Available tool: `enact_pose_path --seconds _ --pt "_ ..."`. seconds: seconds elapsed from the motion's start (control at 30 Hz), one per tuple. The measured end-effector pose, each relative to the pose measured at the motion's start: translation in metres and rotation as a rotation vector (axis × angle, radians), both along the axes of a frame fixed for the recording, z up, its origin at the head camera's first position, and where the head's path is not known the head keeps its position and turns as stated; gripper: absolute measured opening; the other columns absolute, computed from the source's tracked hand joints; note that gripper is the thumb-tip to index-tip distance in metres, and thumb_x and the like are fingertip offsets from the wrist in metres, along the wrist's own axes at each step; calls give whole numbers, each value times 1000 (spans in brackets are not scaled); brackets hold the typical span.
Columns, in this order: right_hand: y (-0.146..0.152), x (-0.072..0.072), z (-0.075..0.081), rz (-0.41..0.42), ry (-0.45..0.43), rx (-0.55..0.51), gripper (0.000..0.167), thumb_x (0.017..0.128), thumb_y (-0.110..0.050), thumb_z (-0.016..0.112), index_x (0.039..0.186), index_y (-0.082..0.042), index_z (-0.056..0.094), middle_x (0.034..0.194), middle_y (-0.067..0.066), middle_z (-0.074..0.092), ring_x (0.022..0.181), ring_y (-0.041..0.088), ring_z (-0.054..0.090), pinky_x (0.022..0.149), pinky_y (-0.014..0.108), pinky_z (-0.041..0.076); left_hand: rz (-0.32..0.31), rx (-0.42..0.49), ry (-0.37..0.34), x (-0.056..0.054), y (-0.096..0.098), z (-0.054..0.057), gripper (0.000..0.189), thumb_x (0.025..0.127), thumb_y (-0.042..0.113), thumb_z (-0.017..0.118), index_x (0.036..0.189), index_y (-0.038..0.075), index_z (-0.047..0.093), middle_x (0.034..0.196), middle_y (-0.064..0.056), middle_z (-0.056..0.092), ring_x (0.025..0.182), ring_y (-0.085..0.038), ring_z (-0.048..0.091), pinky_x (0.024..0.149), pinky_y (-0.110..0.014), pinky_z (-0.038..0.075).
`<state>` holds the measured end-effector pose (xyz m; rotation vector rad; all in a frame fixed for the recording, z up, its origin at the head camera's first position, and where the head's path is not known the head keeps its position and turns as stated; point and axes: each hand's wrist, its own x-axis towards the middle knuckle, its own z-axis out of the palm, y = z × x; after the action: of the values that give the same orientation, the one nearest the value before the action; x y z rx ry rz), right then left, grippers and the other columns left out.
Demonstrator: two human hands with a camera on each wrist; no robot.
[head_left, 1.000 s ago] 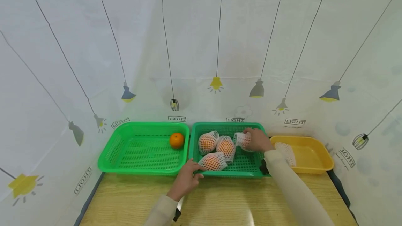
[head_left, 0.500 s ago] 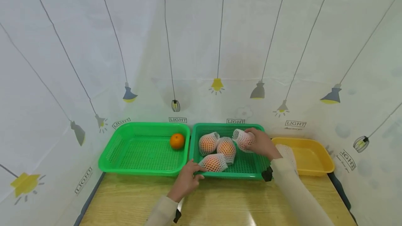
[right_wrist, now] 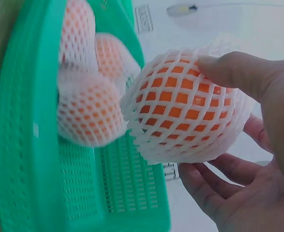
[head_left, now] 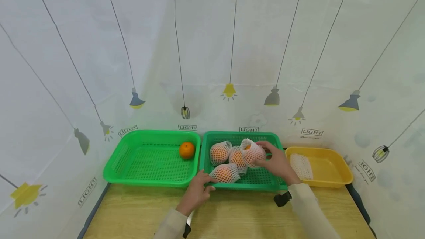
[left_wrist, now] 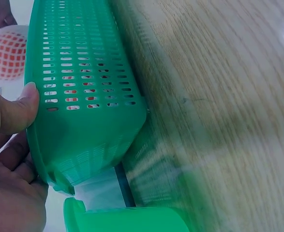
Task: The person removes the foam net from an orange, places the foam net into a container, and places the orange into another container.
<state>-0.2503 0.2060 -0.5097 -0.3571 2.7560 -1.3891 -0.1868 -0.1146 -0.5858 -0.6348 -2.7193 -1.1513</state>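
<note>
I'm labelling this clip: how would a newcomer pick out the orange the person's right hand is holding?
Find the middle green perforated plastic basket, between a second green basket and a yellow tray. Four round oranges in white foam net sleeves are there; the held netted orange is the one gripped by the right hand, raised above the other three.

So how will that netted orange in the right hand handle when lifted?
The netted orange probably grips well: its foam mesh looks soft and textured under the right hand. Being round, it would likely roll if set down loose. The net may slide off, since its end looks open.
</note>
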Motion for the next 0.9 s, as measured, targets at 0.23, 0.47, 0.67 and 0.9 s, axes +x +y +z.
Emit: enact_pose_path --seconds 0.23,0.47,0.67,0.9 --pt "-10 26 0 16 -26 -104 66 88 -32 82 146 -21 53 142 16 60 117 35 65 94 47 58 -1 -7 -56 1 0 0 22 95 11 71 117 14 76 108 -1 73 133 -37 56 123 -52 33" --pt "-22 50 -5 62 -98 -227 64 89 -29 82 145 -19 53 141 14 61 123 30 62 99 41 56 -16 -9 -84 3 -2 3 26 94 12 73 120 14 74 119 -5 70 142 -45 46 118 -59 38" --pt "-31 69 -14 89 -150 -312 64 87 -24 83 144 -17 54 138 13 63 122 23 62 97 32 56 -19 77 -24 6 -2 6 39 91 17 79 128 11 69 139 -11 61 138 -35 49 108 -59 47" --pt "-38 88 -27 105 -146 -387 62 86 -18 84 141 -13 56 135 15 64 118 10 62 94 27 56 31 260 -49 22 6 9 53 92 36 77 138 13 63 145 -8 59 140 -32 49 112 -61 43"
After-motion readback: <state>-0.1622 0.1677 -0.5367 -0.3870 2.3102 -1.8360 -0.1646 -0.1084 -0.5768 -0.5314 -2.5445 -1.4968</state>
